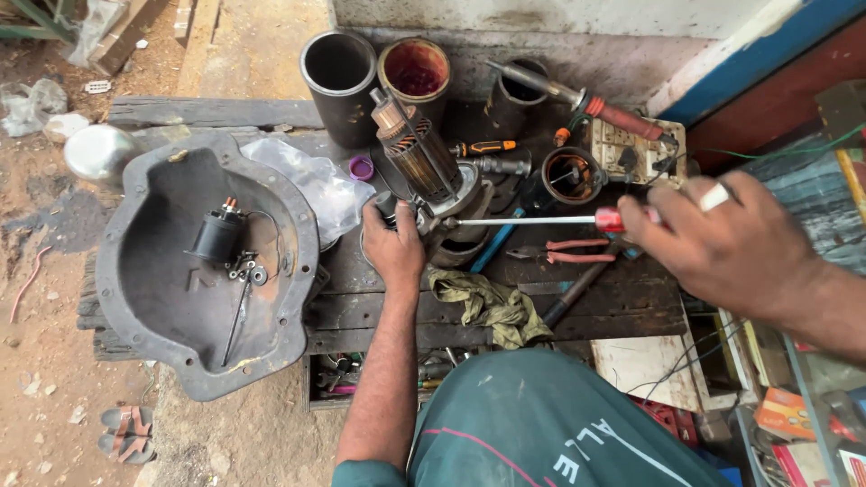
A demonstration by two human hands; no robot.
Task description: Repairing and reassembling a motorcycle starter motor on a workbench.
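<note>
- The left hand (394, 245) sits near the middle of the view, fingers curled tight around the lower end of the motor armature (424, 158), which leans up toward 12 o'clock with its copper-coloured windings showing.
- The right hand (731, 243) comes in from 3 o'clock, closed on the red handle of a screwdriver (532, 219); the long steel shaft runs level toward 9 o'clock and its tip meets the metal housing (460, 212) at the armature's base, just beside the left hand's fingers.
- At 9 o'clock of the left hand lies a large grey cast cover (203, 261), hollow side up (a small black cylindrical part with wires and a few loose washers rests inside it).
- At 12 o'clock stand three open tubes: a black cylinder (338, 81), a rust-red-lined can (413, 72) and a darker one (514, 95) with a soldering iron (595, 104) resting across it.
- On the dark wooden table (631, 307) below the screwdriver lie red-handled pliers (564, 251), and at 5 o'clock of the left hand a crumpled olive rag (487, 307).
- A small orange-and-black screwdriver (483, 147) lies just right of the armature, and a crinkled clear plastic bag (311, 180) lies between the cover and the armature.
</note>
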